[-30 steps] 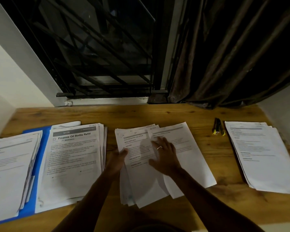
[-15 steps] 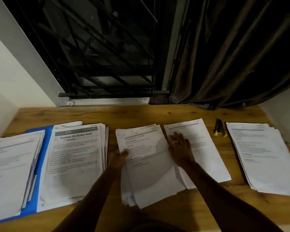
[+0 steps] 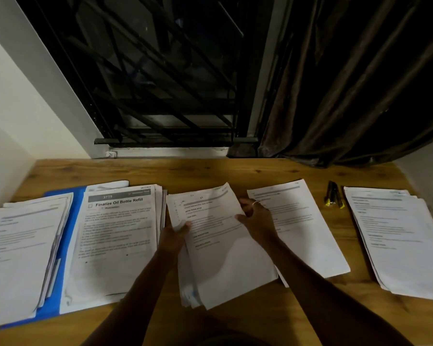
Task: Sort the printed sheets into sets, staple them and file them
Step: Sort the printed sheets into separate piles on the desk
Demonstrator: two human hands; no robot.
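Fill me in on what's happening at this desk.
A person is sorting printed sheets on a wooden desk. The left hand grips the left edge of the middle stack, while the right hand pinches the right edge of its top sheet. A lone sheet lies just right of it, then a black-and-yellow stapler and another pile. To the left, two piles rest on a blue folder. Nothing is being stapled yet.
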